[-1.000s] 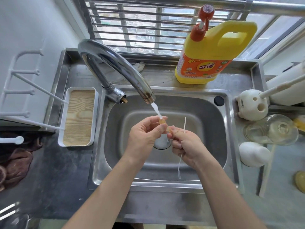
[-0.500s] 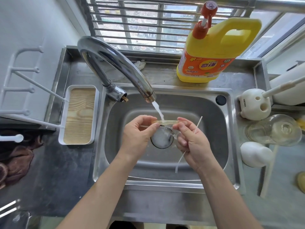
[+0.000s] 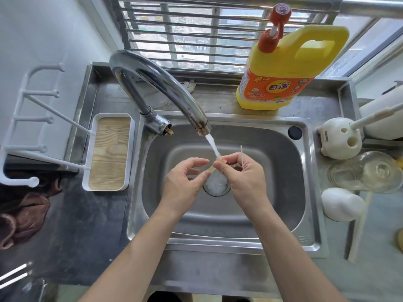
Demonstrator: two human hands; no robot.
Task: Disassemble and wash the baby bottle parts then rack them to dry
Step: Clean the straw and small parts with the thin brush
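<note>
Over the sink drain [image 3: 217, 186], my right hand [image 3: 243, 182] pinches a small yellowish translucent straw piece [image 3: 222, 159] under the water stream [image 3: 212, 144]. The same hand also grips a thin white brush stick [image 3: 241, 153] that points up. My left hand [image 3: 185, 184] is just left of it, fingers curled and thumb near the straw's lower end. Whether it touches the straw is unclear. A clear bottle body [image 3: 370, 171] lies on the right counter beside a white domed part [image 3: 340, 203].
The chrome faucet [image 3: 163, 83] arches over the steel sink [image 3: 305, 214] and is running. A yellow detergent jug [image 3: 283, 79] stands behind the sink. A white peg drying rack [image 3: 32, 127] with a wood-lined tray [image 3: 109, 153] is at left. A white brush holder [image 3: 340, 138] is at right, a brown cloth [image 3: 21, 214] far left.
The straw piece has passed from my left fingers toward my right hand, which now holds it under the stream. The white stick has swung upright. My left fingers have loosened.
</note>
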